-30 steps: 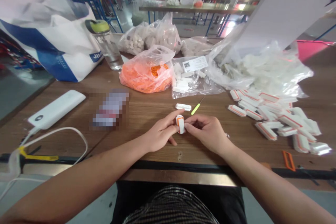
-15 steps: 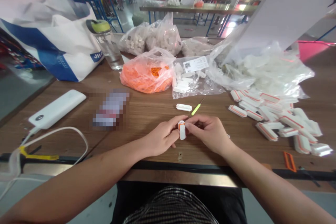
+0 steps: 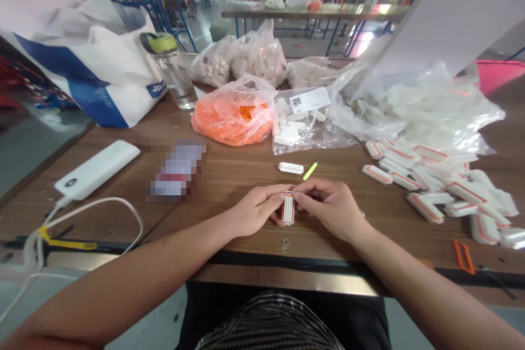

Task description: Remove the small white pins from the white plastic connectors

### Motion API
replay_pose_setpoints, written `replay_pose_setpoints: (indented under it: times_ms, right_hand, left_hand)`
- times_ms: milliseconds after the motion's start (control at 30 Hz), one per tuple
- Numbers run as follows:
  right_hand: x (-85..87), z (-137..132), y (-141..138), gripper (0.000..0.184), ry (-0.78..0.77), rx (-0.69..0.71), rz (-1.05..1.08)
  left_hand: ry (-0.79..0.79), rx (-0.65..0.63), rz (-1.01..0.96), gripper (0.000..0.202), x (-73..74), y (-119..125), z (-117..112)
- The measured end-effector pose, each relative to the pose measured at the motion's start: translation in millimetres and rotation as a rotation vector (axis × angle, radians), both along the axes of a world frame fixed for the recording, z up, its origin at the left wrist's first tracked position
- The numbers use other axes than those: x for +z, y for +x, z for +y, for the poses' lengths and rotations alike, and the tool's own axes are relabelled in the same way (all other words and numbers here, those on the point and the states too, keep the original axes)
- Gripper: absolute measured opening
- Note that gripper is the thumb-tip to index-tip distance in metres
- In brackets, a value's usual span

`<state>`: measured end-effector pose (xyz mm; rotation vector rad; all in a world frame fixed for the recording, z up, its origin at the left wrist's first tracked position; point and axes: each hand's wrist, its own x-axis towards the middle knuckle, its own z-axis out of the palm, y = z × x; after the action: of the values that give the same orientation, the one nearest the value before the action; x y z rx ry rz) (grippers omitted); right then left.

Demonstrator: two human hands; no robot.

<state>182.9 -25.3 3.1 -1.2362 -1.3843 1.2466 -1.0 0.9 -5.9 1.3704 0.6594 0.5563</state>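
Your left hand (image 3: 256,210) and right hand (image 3: 328,208) are half closed, fingertips pinching an orange-rimmed white plastic block (image 3: 288,209) upright between them, over the wooden table (image 3: 229,191), near a green-handled pick (image 3: 310,170).

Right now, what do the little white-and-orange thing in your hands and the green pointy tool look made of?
The white-and-orange block looks like moulded plastic: smooth, slightly glossy, with neat rows of tiny holes. The green-handled pick has a bright, shiny handle, probably plastic too; its thin tip is too small to tell.
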Motion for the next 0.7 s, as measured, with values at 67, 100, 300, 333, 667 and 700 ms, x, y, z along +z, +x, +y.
replay_pose_setpoints:
  times_ms: [67,100,300,333,667,700]
  right_hand:
    - [-1.2,0.2,0.2,0.012,-0.008,-0.002,-0.024]
    - [-1.9,0.2,0.3,0.012,-0.007,-0.006,-0.037]
    - [-4.6,-1.1,1.8,0.014,0.038,-0.021,-0.089]
    - [-4.4,-1.2,2.3,0.014,0.044,-0.017,-0.089]
    - [-1.6,-1.2,1.6,0.034,0.075,0.099,-0.042]
    - [-2.1,-1.1,1.2,0.033,0.073,0.101,-0.041]
  left_hand:
    - [-0.003,0.0,0.008,0.037,0.4,0.4,0.0]
    - [0.003,0.007,0.015,0.036,0.7,0.7,-0.4]
    - [0.102,0.049,0.025,0.033,2.5,3.5,-5.1]
    - [0.107,0.052,0.024,0.033,2.7,3.8,-5.2]
    - [-0.012,0.184,0.006,0.032,0.7,3.6,-0.3]
    - [-0.029,0.195,0.003,0.031,0.9,3.5,-0.1]
